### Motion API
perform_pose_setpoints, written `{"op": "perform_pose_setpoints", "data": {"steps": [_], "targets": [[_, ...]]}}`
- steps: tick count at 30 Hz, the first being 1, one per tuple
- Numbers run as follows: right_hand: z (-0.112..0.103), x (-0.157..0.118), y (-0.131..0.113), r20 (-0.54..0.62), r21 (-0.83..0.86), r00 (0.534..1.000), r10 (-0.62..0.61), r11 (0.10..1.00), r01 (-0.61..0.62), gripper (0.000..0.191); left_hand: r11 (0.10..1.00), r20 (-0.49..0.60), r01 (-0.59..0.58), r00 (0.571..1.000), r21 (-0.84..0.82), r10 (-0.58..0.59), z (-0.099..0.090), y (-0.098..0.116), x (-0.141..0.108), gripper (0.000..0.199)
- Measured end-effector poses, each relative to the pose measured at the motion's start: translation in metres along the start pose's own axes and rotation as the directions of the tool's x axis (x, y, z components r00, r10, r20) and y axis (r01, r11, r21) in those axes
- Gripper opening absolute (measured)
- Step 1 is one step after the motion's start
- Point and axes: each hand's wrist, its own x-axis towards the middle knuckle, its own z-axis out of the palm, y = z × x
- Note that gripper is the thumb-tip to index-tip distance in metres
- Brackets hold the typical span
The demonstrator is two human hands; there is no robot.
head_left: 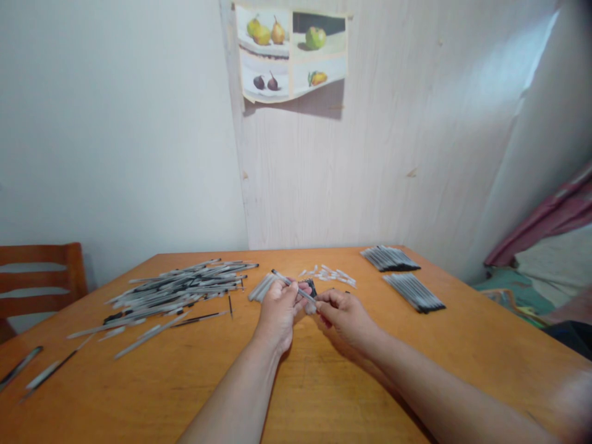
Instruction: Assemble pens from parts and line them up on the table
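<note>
My left hand (276, 311) is closed round a slim pen (280, 277) with a clear barrel and a dark tip, which slants down to the right. At the pen's near end, the thumb and fingers of my right hand (346, 317) are pinched together. Whether they also hold a small part there is hidden by the fingers. Just behind my hands lies a row of similar pens (261, 287), with its dark ends (309, 283) partly covered. Beyond it, several small whitish translucent pieces (329, 274) are scattered on the table.
A loose pile of pens and refills (185, 287) spreads over the left of the wooden table (139, 401). Two neat rows of pens, one farther back (389, 258) and one nearer (413, 292), lie at the right. A chair (41, 277) stands at the left edge.
</note>
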Motion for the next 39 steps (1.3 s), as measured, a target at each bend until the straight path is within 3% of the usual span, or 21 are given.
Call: {"op": "perform_pose_setpoints", "data": {"steps": [12, 21, 25, 28, 31, 34, 36, 39], "targets": [[0.001, -0.002, -0.003, -0.017, 0.017, 1.000, -0.004, 1.000, 0.004, 0.019, 0.999, 0.014, -0.038, 0.999, 0.025, 0.037, 0.004, 0.003, -0.004, 0.011], [0.008, -0.001, -0.002, 0.026, 0.081, 1.000, -0.003, 0.997, 0.001, 0.016, 0.994, 0.041, -0.060, 0.998, 0.089, 0.056, 0.005, 0.004, -0.004, 0.024], [-0.001, 0.003, 0.001, 0.012, -0.084, 0.998, -0.055, 0.995, 0.055, 0.018, 0.980, 0.072, -0.105, 0.993, 0.171, 0.094, 0.006, 0.001, -0.005, 0.031], [-0.012, 0.005, -0.003, -0.079, -0.260, 0.974, -0.211, 0.948, 0.184, 0.021, 0.943, 0.105, -0.179, 0.982, 0.279, 0.155, 0.005, -0.002, -0.004, 0.032], [-0.023, 0.004, -0.012, -0.211, -0.421, 0.888, -0.408, 0.858, 0.294, 0.028, 0.853, 0.233, -0.298, 0.949, 0.428, 0.215, 0.001, -0.006, 0.000, 0.028], [-0.031, 0.001, -0.020, -0.165, -0.574, 0.830, -0.533, 0.736, 0.359, 0.036, 0.679, 0.401, -0.449, 0.884, 0.580, 0.242, -0.005, -0.012, 0.004, 0.026], [-0.034, -0.001, -0.024, -0.051, -0.676, 0.838, -0.544, 0.637, 0.372, 0.036, 0.526, 0.451, -0.510, 0.858, 0.681, 0.247, -0.009, -0.015, 0.004, 0.025], [-0.036, -0.004, -0.028, 0.081, -0.797, 0.888, -0.452, 0.505, 0.330, 0.030, 0.337, 0.499, -0.547, 0.837, 0.766, 0.224, -0.012, -0.015, 0.003, 0.026]]}}
